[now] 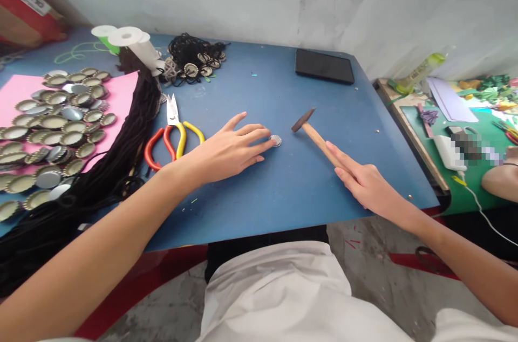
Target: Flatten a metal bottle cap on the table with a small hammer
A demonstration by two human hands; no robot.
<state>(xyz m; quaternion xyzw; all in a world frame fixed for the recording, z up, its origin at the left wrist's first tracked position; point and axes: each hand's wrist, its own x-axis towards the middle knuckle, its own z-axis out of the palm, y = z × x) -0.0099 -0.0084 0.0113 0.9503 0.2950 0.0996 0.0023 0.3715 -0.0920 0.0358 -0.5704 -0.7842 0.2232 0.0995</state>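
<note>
My right hand [360,183] is closed around the wooden handle of a small hammer [321,142]. The hammer's dark metal head is raised on the left end, a little to the right of a single bottle cap [275,140] on the blue table [259,191]. Over the table, my left hand [243,145] has its fingers spread, one fingertip at the cap's edge; nothing is gripped in it. Scissors [173,131] with red and yellow handles lie left of that hand, partly hidden behind the wrist.
Many bottle caps [52,123] cover a pink sheet [125,91] at left, beside long black cords [117,153]. White spools [137,48] and a corded bundle [190,56] stand behind. A phone [324,66] lies at the back right. Another person's arm [502,180] rests at the green table [477,191].
</note>
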